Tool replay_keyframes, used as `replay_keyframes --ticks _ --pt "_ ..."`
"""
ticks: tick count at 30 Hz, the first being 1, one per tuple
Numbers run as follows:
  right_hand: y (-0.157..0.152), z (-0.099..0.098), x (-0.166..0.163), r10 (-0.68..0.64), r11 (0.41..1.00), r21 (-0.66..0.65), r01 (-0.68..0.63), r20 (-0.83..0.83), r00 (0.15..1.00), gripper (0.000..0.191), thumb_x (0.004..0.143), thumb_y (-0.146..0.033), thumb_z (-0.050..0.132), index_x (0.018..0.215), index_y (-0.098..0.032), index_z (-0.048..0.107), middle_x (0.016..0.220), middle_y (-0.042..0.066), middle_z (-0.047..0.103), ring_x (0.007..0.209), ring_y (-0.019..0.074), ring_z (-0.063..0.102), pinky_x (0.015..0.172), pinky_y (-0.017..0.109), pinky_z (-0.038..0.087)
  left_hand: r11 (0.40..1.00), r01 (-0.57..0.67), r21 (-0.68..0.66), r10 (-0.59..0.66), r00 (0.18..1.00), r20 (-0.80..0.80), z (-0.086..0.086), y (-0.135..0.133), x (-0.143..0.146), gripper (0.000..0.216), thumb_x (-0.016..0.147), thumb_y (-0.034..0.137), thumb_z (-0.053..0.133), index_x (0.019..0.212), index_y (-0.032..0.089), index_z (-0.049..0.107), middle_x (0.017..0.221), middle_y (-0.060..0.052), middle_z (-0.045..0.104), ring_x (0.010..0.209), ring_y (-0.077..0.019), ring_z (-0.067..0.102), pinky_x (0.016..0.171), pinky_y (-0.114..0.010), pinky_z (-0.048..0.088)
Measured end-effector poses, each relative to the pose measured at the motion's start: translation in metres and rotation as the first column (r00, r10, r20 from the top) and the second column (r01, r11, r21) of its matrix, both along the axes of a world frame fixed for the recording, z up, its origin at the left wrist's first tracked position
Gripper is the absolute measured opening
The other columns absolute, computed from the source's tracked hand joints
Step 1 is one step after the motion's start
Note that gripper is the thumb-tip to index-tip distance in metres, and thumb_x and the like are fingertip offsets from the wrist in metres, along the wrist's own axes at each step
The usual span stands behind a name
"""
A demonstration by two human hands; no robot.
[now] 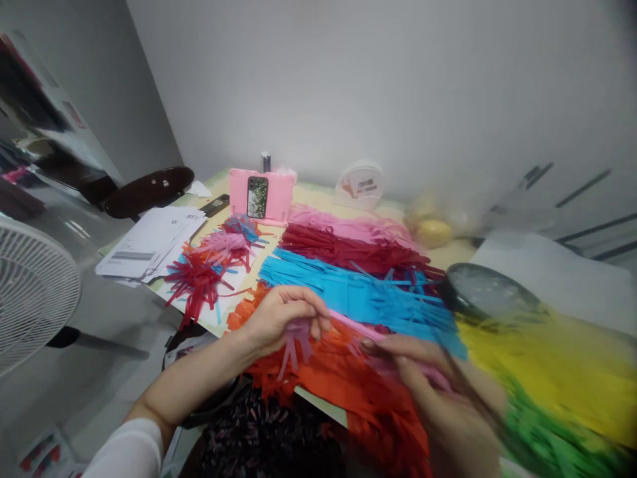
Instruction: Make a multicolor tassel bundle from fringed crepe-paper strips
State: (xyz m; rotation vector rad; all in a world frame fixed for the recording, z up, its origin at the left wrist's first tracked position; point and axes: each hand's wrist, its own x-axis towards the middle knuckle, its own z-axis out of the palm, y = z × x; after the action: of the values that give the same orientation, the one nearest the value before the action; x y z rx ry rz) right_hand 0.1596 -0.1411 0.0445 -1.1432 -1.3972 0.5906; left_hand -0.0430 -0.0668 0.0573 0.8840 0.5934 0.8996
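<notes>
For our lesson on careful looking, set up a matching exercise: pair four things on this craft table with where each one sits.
Things:
1. pink fringed strip
2. phone
3. stack of papers
4. blue fringed paper

Places:
A. at the table's left edge
B. pinched in the left hand, running to the right hand
C. between the dark red paper and the orange paper
D. propped against a pink case at the back

Pairs: 1-B, 2-D, 3-A, 4-C

Phone stands behind paper strips, documents left.
</notes>
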Motion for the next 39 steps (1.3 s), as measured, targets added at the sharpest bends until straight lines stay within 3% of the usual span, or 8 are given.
replay_keyframes --ticks 6,12,17,19,22,24,31,39 --pt "-0.002 0.002 0.01 0.073 0.997 -0.028 -0.071 0.097 0.993 0.025 0.088 -0.018 0.064 0.103 -0.034 0.077 0.087 -0.001 0.078 0.075 0.0164 0.074 0.07 0.024 0.061 0.999 -0.035 0.029 0.035 0.999 -0.001 0.002 -0.003 0.0 0.013 0.067 0.023 0.069 0.069 0.011 0.068 0.058 -0.002 0.065 0.043 -0.0082 0.054 0.048 -0.022 0.04" --pt "-0.002 0.014 0.005 0.086 0.995 -0.052 -0.088 -0.045 0.995 0.016 0.088 -0.023 0.064 0.085 -0.031 0.077 0.077 0.0 0.074 0.068 0.0157 0.07 0.063 0.023 0.059 0.999 -0.028 0.026 0.027 0.998 0.055 0.001 -0.008 0.004 0.012 0.068 0.022 0.069 0.064 0.011 0.067 0.054 -0.002 0.063 0.043 -0.0089 0.054 0.047 -0.021 0.04" --pt "0.001 0.016 0.012 0.127 0.99 0.055 -0.131 0.066 0.99 0.022 0.088 -0.018 0.06 0.079 -0.03 0.076 0.072 -0.001 0.072 0.066 0.016 0.069 0.061 0.023 0.056 0.982 0.077 0.17 -0.08 0.997 0.012 0.003 -0.007 -0.008 0.017 0.076 0.027 0.069 0.069 0.012 0.07 0.06 -0.004 0.066 0.047 -0.0105 0.057 0.052 -0.023 0.046" --pt "0.001 0.018 0.015 0.103 0.988 0.099 -0.121 0.169 0.98 0.024 0.087 -0.014 0.058 0.08 -0.031 0.074 0.074 -0.002 0.073 0.068 0.0152 0.07 0.064 0.022 0.056 0.902 0.199 0.382 -0.141 0.974 -0.175 0.014 -0.003 -0.02 0.02 0.083 0.029 0.064 0.075 0.012 0.073 0.077 -0.01 0.073 0.069 -0.0171 0.068 0.068 -0.028 0.053" --pt "0.0 0.024 0.017 0.099 0.976 0.154 -0.153 0.311 0.945 0.026 0.085 -0.01 0.057 0.084 -0.031 0.072 0.077 -0.003 0.074 0.072 0.0143 0.072 0.071 0.02 0.057 0.679 0.311 0.665 0.015 0.9 -0.436 0.036 0.003 -0.031 0.02 0.089 0.026 0.06 0.082 0.015 0.076 0.123 -0.015 0.068 0.118 -0.0264 0.061 0.103 -0.037 0.044" --pt "0.001 0.029 0.016 0.142 0.959 0.175 -0.223 0.383 0.913 0.027 0.083 -0.008 0.057 0.086 -0.03 0.072 0.078 -0.003 0.075 0.073 0.0138 0.073 0.071 0.019 0.057 0.593 0.361 0.72 0.084 0.862 -0.501 0.047 0.005 -0.03 0.017 0.089 0.027 0.062 0.092 0.018 0.076 0.131 -0.012 0.065 0.128 -0.026 0.055 0.11 -0.037 0.038" --pt "0.006 0.037 0.015 0.206 0.915 0.207 -0.346 0.498 0.843 0.03 0.08 -0.005 0.056 0.091 -0.028 0.071 0.083 -0.002 0.076 0.075 0.0129 0.074 0.074 0.017 0.058 0.631 0.631 0.452 -0.223 0.705 -0.674 0.043 0.009 -0.009 0.028 0.094 0.033 0.058 0.099 0.011 0.074 0.081 -0.007 0.074 0.071 -0.0127 0.066 0.063 -0.019 0.046" --pt "0.005 0.025 0.017 0.175 0.963 0.132 -0.233 0.349 0.921 0.03 0.086 -0.011 0.057 0.094 -0.034 0.074 0.081 -0.005 0.077 0.072 0.0119 0.074 0.07 0.015 0.058 0.524 0.623 0.581 -0.073 0.713 -0.697 0.043 0.01 -0.012 0.027 0.096 0.03 0.053 0.108 0.011 0.069 0.099 -0.01 0.073 0.084 -0.014 0.064 0.073 -0.02 0.045"
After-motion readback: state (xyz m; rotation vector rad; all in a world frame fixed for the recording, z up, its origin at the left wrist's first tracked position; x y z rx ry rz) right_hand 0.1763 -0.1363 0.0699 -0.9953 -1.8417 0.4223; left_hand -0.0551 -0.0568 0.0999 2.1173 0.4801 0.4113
